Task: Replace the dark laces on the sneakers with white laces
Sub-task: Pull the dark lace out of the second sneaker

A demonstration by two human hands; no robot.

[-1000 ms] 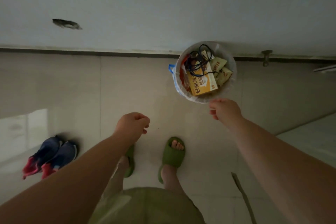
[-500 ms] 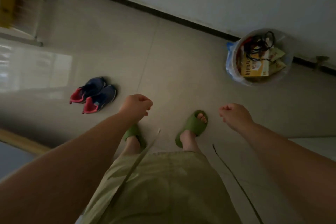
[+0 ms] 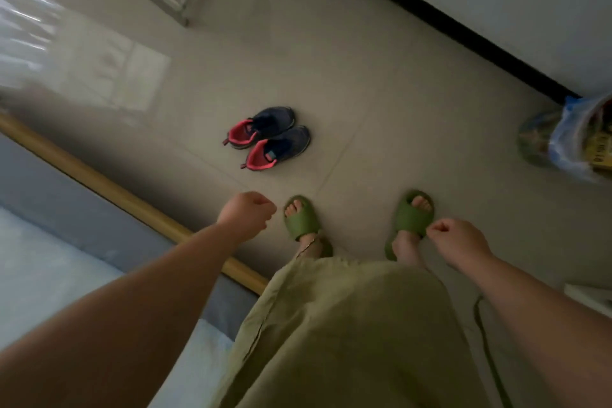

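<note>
Below us, our two bare arms reach forward and down. Our left hand (image 3: 246, 216) is curled into a loose fist and grasps nothing we can see; our right hand (image 3: 455, 241) is likewise curled, empty, hanging over the right green slipper (image 3: 412, 214). Ahead of the left hand, well apart from it, the dark sneakers (image 3: 269, 137) with pink linings stand side by side on the tiled floor (image 3: 364, 93). We cannot make out their laces.

bin (image 3: 573, 139) cut by R edge, blurred | sneaker laces (image 3: 265, 132) unreadable
</note>
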